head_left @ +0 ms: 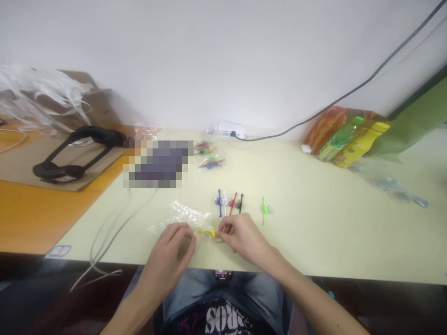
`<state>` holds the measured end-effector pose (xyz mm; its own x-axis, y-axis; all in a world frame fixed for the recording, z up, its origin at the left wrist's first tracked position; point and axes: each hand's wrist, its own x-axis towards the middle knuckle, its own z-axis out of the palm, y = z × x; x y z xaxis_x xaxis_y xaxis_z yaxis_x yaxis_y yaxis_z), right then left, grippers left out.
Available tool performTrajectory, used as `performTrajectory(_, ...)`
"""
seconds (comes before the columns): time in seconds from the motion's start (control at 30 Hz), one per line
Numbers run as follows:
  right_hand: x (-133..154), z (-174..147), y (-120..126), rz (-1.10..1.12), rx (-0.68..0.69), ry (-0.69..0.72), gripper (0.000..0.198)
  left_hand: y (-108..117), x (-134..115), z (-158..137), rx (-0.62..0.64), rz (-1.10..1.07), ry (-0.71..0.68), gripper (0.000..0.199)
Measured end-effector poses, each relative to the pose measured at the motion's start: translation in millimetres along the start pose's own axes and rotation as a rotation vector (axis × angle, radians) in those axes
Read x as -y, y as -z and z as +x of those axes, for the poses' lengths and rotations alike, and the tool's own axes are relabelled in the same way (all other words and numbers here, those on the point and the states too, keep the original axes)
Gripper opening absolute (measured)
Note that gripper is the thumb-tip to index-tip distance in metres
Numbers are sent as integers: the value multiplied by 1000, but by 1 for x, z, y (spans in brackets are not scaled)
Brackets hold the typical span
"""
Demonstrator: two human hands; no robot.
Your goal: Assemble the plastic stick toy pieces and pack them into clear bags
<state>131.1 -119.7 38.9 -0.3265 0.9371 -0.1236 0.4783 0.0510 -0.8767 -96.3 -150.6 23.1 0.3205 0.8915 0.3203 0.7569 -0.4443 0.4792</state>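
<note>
My right hand pinches a small yellow plastic piece between thumb and fingertips, just above the table's near side. A clear, roundish part seems to hang from the piece. My left hand is just left of it, thumb and fingers curled together; whatever they may hold is hidden. Beyond my hands lie similar stick-shaped pieces with pointed ends: a blue one, a white one, a red one and a black one. Farther right is a light green piece. Crumpled clear wrap lies behind my left hand.
Bagged coloured pieces lie near a blurred-out dark object. A white cable crosses the table's left edge. Bottles and crumpled plastic are at right. A black frame-shaped device rests on cardboard at left.
</note>
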Motion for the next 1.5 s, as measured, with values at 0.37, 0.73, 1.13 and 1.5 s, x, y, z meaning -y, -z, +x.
performTrajectory(0.37, 12, 9, -4, -374, -106, 246, 18, 1, -13, 24, -54, -45, -10, 14)
performTrajectory(0.73, -1, 10, -14, -589, -59, 218, 26, -1, -11, 22, 66, -59, -57, 16)
performTrajectory(1.13, -9, 0, -12, -515, -59, 258, 25, 23, 46, 42, 373, 136, -355, 108)
performTrajectory(1.5, -9, 3, -18, -327, -102, 263, 10, 9, 45, 46, 308, 118, -349, 95)
